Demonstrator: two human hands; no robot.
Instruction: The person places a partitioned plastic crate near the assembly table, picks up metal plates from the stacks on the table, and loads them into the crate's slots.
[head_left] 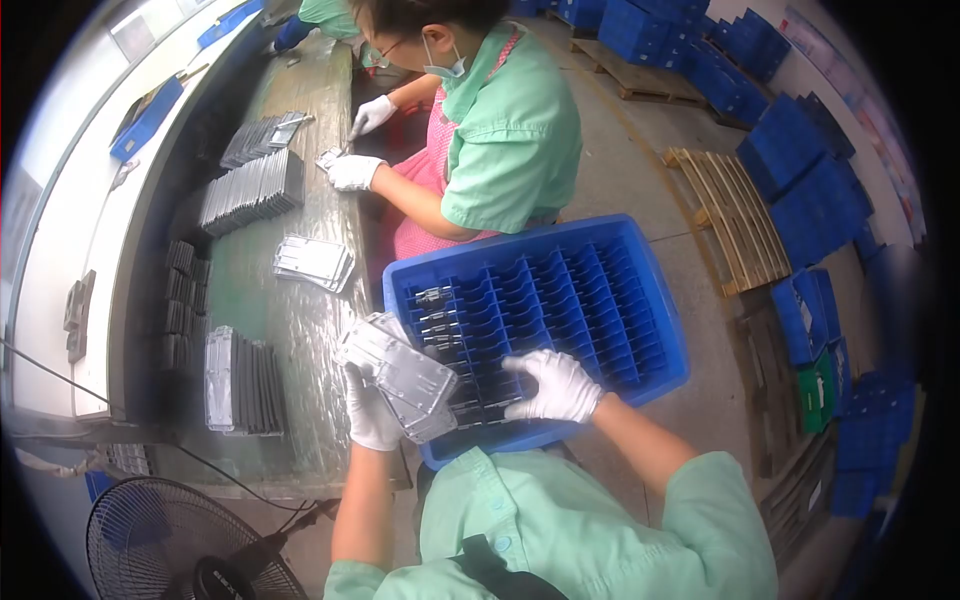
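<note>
My left hand (371, 412), in a white glove, holds several flat silver metal plates (398, 370), fanned over one another beside the left wall of a blue divided crate (655, 300). My right hand (556, 387), also gloved, is over the crate's near part, its fingers curved at a thin part in a slot; whether they grip it is hard to see. Metal parts (438, 318) stand in the crate's left column of slots. The columns further right show bare dividers.
On the workbench (305, 400) at left stand rows of metal plates (252, 190), a loose pile (313, 262) and an upright stack (240, 385). A gloved co-worker (515, 130) works beyond the crate. A fan (185, 540) is at lower left; pallets (730, 215) and blue crates (810, 200) stand right.
</note>
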